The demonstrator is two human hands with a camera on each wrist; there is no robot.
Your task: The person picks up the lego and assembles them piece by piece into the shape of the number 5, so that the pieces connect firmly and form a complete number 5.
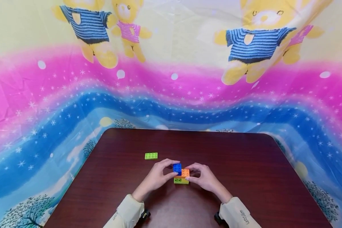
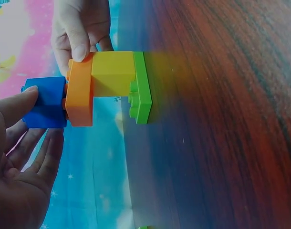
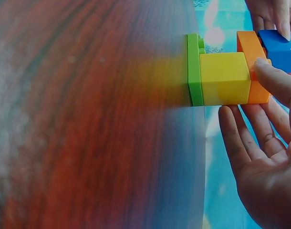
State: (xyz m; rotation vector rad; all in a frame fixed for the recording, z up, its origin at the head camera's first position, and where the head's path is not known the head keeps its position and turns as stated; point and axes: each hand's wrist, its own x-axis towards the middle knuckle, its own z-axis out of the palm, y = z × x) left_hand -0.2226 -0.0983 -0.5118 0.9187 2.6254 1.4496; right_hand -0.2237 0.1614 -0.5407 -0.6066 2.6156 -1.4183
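Observation:
A small stack of toy building bricks stands on the table in front of me. At its base is a light green plate (image 2: 143, 90) with studs showing at one end. A yellow brick (image 3: 225, 78) sits on the plate's other end, under a longer orange brick (image 2: 80, 90). On top, at the orange brick's left end, is a blue brick (image 1: 177, 167); orange studs show in a narrow gap beneath it. My left hand (image 1: 161, 172) pinches the blue brick between thumb and fingers. My right hand (image 1: 202, 177) holds the orange brick's right end, thumb on its near side.
Another light green plate (image 1: 151, 155) lies flat on the dark wooden table (image 1: 245, 164), farther back and left of the stack. A patterned cloth (image 1: 171, 91) with bears hangs behind and around the table.

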